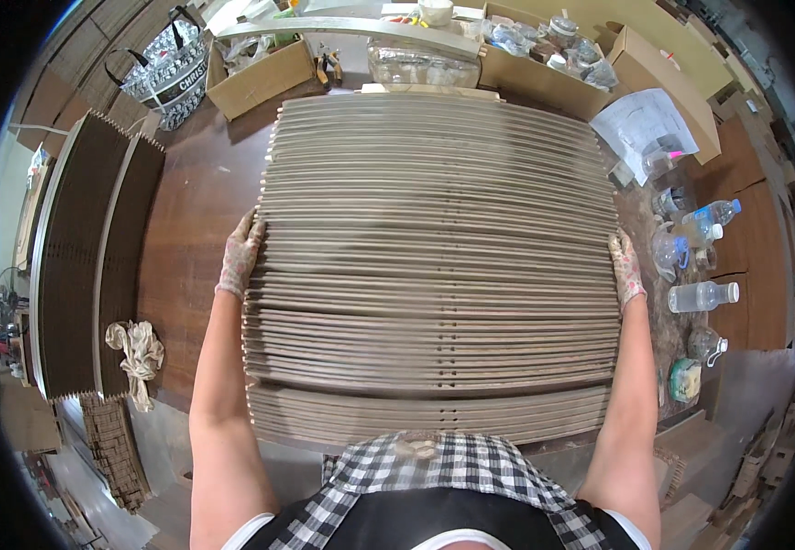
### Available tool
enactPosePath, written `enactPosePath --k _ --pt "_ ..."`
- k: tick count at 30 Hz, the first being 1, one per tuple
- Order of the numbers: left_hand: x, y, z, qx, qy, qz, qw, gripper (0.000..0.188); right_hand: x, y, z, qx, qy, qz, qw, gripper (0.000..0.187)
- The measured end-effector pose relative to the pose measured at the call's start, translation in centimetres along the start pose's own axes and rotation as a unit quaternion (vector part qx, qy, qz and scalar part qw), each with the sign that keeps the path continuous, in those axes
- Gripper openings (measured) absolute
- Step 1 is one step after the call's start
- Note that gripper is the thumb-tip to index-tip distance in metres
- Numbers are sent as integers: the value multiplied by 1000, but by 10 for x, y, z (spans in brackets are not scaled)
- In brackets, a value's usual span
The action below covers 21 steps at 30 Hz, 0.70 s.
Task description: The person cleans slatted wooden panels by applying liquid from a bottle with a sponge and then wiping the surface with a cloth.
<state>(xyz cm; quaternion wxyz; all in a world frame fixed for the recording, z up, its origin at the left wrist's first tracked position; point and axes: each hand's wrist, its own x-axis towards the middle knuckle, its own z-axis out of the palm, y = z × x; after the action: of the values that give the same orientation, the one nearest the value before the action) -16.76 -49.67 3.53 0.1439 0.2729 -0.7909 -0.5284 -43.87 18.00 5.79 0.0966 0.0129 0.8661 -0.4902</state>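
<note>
A wide row of thin grey-brown wooden slats (443, 220), packed side by side, covers the middle of the table. Their small tenon-like ends line both sides, and a line of dark holes runs down right of centre. My left hand (243, 252), in a patterned glove, rests against the left ends with its fingers stretched forward. Against the right ends lies my right hand (627, 268), gloved alike, fingers extended along the edge. Both hands touch the slats at about the same distance from me. Narrow gaps split the nearer slats into groups.
Dark slat stacks (72, 257) stand at the left, near a crumpled cloth (138, 357). Plastic bottles (701, 296) and a green-lidded tub (686, 380) line the right. Cardboard boxes (264, 81), pliers (328, 66), a bag (170, 78) and a paper sheet (640, 128) lie farther back.
</note>
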Motion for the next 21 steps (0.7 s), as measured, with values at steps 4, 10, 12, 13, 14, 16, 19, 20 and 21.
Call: enactPosePath --k 4,10,12,13,14,16,19,20,21 --pt "-10 33 28 -11 -36 -52 998 53 11 40 -32 -48 26 -20 998 55" --pt "-1 11 6 65 -26 -12 997 54 7 21 -18 -168 62 -18 984 63" --pt "-17 31 13 0 -23 -73 997 54 -4 42 -48 -218 100 -62 969 67" --pt "-28 38 5 45 1 -31 999 55 -18 45 -58 -158 85 -29 983 68" --pt "-45 44 -5 20 -18 -49 998 56 -37 49 -71 -98 71 4 993 68" --pt "-78 2 -49 26 -38 -27 999 57 -72 43 -65 2 -26 90 996 70" --pt "-106 4 -17 -24 -54 -80 995 49 -108 85 -56 -21 -30 17 999 62" --pt "-107 2 -15 -7 -38 -59 998 49 -110 92 -49 -5 -21 36 999 58" --pt "-110 6 -12 -5 -39 -60 997 49 -104 80 -51 17 -81 53 995 53"
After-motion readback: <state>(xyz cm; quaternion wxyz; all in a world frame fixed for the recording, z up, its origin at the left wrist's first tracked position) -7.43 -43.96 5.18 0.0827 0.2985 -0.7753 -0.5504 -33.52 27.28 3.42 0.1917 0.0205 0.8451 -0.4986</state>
